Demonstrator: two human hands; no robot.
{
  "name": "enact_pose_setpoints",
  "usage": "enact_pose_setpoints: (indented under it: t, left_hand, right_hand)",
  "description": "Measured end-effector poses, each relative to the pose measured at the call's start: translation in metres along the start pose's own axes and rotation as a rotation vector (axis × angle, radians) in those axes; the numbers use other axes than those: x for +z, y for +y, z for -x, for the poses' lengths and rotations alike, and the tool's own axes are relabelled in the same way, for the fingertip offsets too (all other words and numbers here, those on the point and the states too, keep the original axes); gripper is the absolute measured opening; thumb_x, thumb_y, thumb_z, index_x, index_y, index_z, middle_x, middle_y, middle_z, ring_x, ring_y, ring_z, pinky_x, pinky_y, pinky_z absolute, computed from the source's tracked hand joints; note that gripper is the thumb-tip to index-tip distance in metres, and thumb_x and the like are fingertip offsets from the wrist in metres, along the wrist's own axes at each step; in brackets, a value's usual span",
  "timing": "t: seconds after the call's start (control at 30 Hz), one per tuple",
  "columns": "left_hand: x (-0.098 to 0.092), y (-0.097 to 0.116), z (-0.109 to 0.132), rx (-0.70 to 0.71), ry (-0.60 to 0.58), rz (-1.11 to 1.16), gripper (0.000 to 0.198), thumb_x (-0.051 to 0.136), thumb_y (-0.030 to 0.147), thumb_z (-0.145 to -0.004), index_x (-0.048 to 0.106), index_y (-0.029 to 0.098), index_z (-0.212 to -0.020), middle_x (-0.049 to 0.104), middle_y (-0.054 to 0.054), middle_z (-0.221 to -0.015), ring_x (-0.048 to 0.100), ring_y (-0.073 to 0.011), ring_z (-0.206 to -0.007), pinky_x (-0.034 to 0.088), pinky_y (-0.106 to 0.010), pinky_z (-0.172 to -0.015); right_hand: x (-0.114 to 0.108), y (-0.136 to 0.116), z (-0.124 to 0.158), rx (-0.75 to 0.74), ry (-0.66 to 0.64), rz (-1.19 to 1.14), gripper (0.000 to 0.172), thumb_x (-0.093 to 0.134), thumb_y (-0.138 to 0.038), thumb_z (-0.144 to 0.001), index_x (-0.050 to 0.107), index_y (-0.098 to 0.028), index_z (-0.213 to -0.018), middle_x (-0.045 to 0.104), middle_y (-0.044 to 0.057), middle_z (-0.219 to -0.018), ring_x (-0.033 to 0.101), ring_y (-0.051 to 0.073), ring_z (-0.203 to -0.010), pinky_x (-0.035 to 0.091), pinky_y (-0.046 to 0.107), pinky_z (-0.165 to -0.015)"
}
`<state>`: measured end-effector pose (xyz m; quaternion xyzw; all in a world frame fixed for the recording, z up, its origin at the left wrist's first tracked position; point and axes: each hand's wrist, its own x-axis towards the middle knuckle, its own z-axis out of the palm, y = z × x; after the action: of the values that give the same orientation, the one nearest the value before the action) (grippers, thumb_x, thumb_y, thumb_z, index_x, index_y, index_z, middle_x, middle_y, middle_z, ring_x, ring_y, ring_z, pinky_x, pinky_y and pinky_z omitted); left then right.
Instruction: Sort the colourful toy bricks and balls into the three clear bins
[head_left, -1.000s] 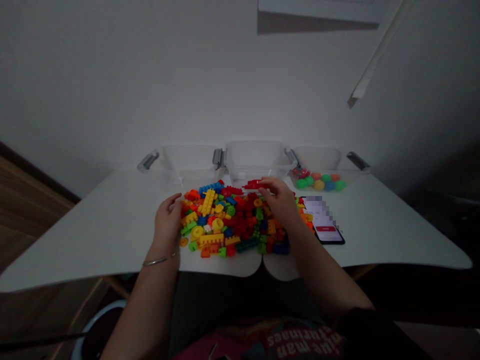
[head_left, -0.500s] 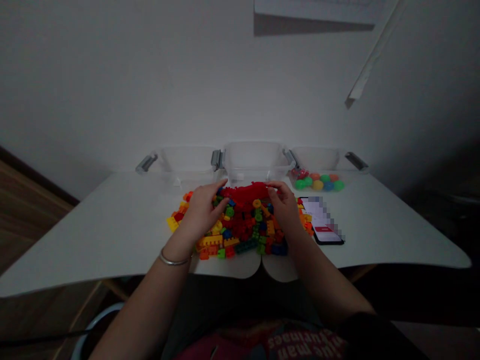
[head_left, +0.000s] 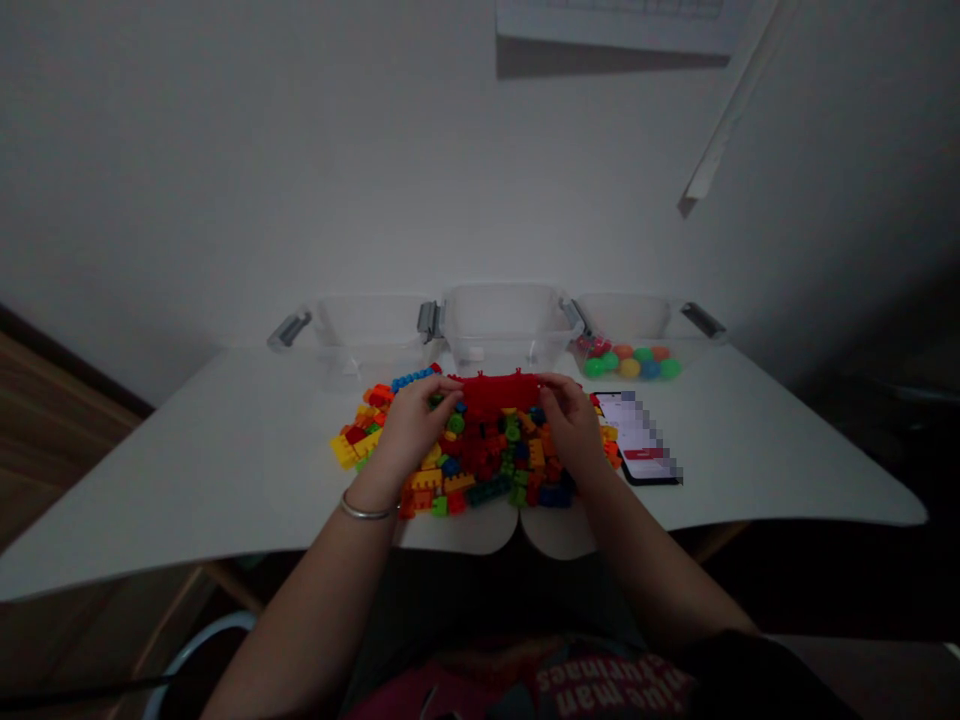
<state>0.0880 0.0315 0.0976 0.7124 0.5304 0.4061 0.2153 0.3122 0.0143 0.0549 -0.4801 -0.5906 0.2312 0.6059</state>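
In the head view, the left hand [head_left: 409,430] and the right hand [head_left: 574,425] are hovering over a heap of coloured building blocks [head_left: 480,470] that is lying on the white tabletop [head_left: 225,440]. Each hand is pinching one end of a flat red piece [head_left: 499,393], and they are holding it level between them, just above the far edge of the heap. A silver bangle [head_left: 364,511] is sitting on the left wrist. A phone [head_left: 637,440] is lying just right of the right hand. Behind the heap, three clear bins are standing in a row; the middle bin [head_left: 502,320] is directly beyond the red piece, and the right bin [head_left: 637,315] is holding coloured balls [head_left: 630,364].
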Motion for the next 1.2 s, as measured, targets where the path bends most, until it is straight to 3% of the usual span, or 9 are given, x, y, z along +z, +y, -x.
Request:
enact_pose_setpoints:
  t: [0.1, 0.23, 0.4, 0.6, 0.8, 1.03, 1.2]
  left_hand:
    - [-0.005, -0.003, 0.000, -0.043, 0.067, 0.026, 0.014, 0.061, 0.032, -0.082, 0.070, 0.022, -0.086, 0.075, -0.003, -0.088, 0.068, -0.0212, -0.088, 0.054, -0.035, -0.090]
    - [-0.012, -0.013, -0.005, -0.102, 0.260, 0.151, 0.019, 0.059, 0.035, -0.082, 0.066, 0.020, -0.089, 0.073, -0.004, -0.091, 0.067, -0.0196, -0.089, 0.054, -0.033, -0.088]
    - [-0.025, -0.025, -0.020, -0.123, 0.500, 0.287, 0.020, 0.057, 0.035, -0.083, 0.060, 0.018, -0.094, 0.071, -0.004, -0.092, 0.067, -0.0165, -0.088, 0.054, -0.029, -0.085]
    - [-0.055, -0.032, -0.032, -0.045, 0.711, -0.006, 0.018, 0.055, 0.032, -0.087, 0.062, 0.019, -0.096, 0.070, -0.005, -0.095, 0.066, -0.0188, -0.090, 0.053, -0.033, -0.087]
    - [-0.069, -0.035, -0.036, 0.002, 0.607, -0.414, 0.025, 0.051, 0.034, -0.091, 0.067, 0.019, -0.103, 0.071, -0.011, -0.107, 0.064, -0.0271, -0.102, 0.046, -0.043, -0.095]
    - [-0.071, -0.036, -0.045, 0.005, 0.467, -0.703, 0.029, 0.043, 0.032, -0.093, 0.069, 0.019, -0.092, 0.072, -0.015, -0.099, 0.063, -0.0300, -0.101, 0.041, -0.046, -0.095]
    - [-0.068, -0.040, -0.049, -0.049, 0.418, -0.797, 0.035, 0.040, 0.033, -0.093, 0.071, 0.017, -0.092, 0.074, -0.016, -0.098, 0.064, -0.0323, -0.101, 0.043, -0.047, -0.091]
  right_hand:
    - [-0.012, -0.001, 0.011, -0.238, -0.025, 0.332, 0.027, 0.051, -0.035, -0.094, 0.066, -0.024, -0.114, 0.072, 0.010, -0.112, 0.066, 0.027, -0.107, 0.050, 0.050, -0.101]
    - [-0.021, 0.000, 0.023, -0.484, -0.051, 0.651, 0.022, 0.055, -0.024, -0.092, 0.069, -0.025, -0.109, 0.075, 0.007, -0.112, 0.064, 0.027, -0.113, 0.031, 0.054, -0.117]
    - [-0.021, 0.004, 0.025, -0.557, -0.042, 0.728, 0.021, 0.056, -0.023, -0.092, 0.071, -0.026, -0.107, 0.077, 0.004, -0.108, 0.065, 0.025, -0.108, 0.031, 0.052, -0.117]
    - [-0.020, 0.005, 0.020, -0.560, -0.023, 0.742, 0.019, 0.056, -0.022, -0.092, 0.072, -0.026, -0.101, 0.078, 0.003, -0.104, 0.066, 0.023, -0.100, 0.038, 0.046, -0.106]
    - [-0.027, 0.003, 0.022, -0.560, 0.015, 0.715, 0.021, 0.053, -0.024, -0.094, 0.073, -0.025, -0.099, 0.077, 0.004, -0.102, 0.066, 0.023, -0.098, 0.043, 0.043, -0.096]
    - [-0.028, -0.001, 0.039, -0.586, -0.215, 0.679, 0.030, 0.056, -0.033, -0.090, 0.069, -0.024, -0.116, 0.073, 0.006, -0.119, 0.061, 0.027, -0.116, 0.038, 0.049, -0.111]
    - [-0.020, 0.008, 0.046, -0.631, -0.250, 0.748, 0.029, 0.058, -0.032, -0.090, 0.070, -0.021, -0.113, 0.073, 0.009, -0.121, 0.060, 0.028, -0.118, 0.038, 0.050, -0.112]
